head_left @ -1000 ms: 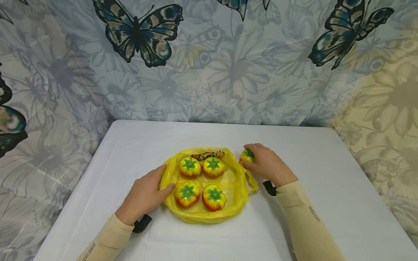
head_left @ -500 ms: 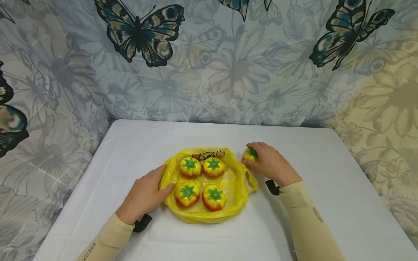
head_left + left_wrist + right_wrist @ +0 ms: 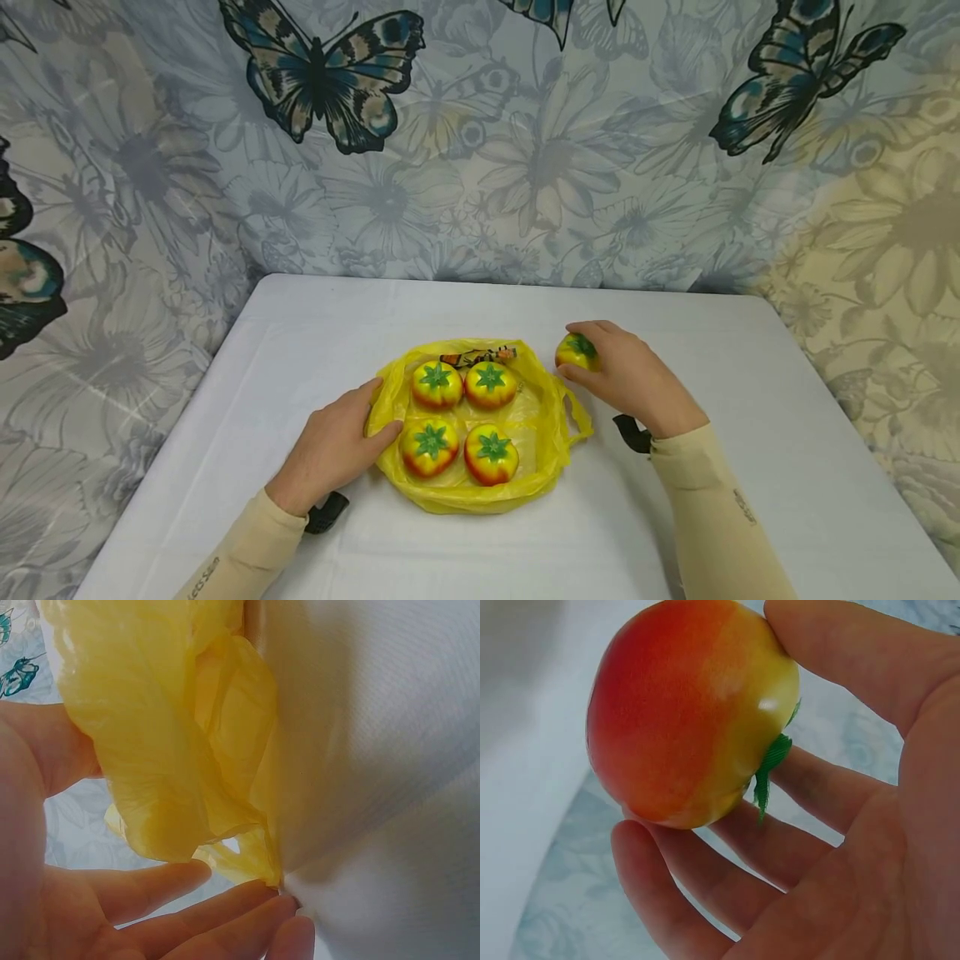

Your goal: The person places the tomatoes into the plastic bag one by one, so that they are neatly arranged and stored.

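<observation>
An open yellow plastic bag (image 3: pixel 536 417), its rim rolled down, lies on the white table with several red-and-yellow toy tomatoes (image 3: pixel 431 448) standing inside, green leaves up. My left hand (image 3: pixel 335 446) holds the bag's left rim, thumb over the edge and fingers outside; in the left wrist view the plastic (image 3: pixel 150 750) hides the thumb's end. Just beyond the bag's right side, my right hand (image 3: pixel 628 372) grips another toy tomato (image 3: pixel 576 352) between thumb and fingers. The right wrist view shows this tomato's smooth red side (image 3: pixel 664 720), with the leaves towards the palm.
A dark-and-orange patterned strip (image 3: pixel 477 357) lies at the bag's back edge. One bag handle (image 3: pixel 579 419) sticks out to the right, near my right hand. The white-covered table (image 3: pixel 360 312) ends at butterfly-patterned cloth (image 3: pixel 487 192) at the back.
My right hand, with the toy tomato in its grip, has shifted slightly right and away from the bag. The left hand and the bag have stayed in place.
</observation>
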Action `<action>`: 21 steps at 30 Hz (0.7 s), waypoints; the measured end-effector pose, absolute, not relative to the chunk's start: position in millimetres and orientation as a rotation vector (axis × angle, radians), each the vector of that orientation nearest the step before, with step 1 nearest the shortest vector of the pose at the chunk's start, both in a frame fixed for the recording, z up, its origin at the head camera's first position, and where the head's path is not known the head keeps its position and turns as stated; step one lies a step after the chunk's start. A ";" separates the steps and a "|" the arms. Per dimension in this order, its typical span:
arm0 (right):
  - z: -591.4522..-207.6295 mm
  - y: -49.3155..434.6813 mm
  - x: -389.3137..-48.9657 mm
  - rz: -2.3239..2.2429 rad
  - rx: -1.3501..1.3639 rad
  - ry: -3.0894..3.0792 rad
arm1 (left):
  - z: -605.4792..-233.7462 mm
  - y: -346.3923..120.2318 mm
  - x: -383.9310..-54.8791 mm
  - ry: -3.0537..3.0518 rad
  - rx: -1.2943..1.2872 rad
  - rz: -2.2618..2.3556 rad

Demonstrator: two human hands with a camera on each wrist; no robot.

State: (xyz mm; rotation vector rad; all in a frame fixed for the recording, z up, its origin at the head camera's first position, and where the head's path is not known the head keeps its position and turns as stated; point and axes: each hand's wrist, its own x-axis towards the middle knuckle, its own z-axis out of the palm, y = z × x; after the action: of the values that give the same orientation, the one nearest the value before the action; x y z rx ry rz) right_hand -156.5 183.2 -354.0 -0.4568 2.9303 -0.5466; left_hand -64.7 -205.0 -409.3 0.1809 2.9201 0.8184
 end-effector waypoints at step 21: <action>-334.0 140.0 -122.0 -0.562 -0.718 2.840 | -409.7 -205.4 -65.1 2.927 0.196 0.814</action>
State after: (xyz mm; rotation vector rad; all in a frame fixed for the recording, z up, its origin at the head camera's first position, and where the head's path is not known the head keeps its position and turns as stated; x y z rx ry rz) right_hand -122.0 140.0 -334.0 -0.7176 2.8404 -0.5621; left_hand -65.1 -205.4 -409.7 0.1958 2.9272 0.8144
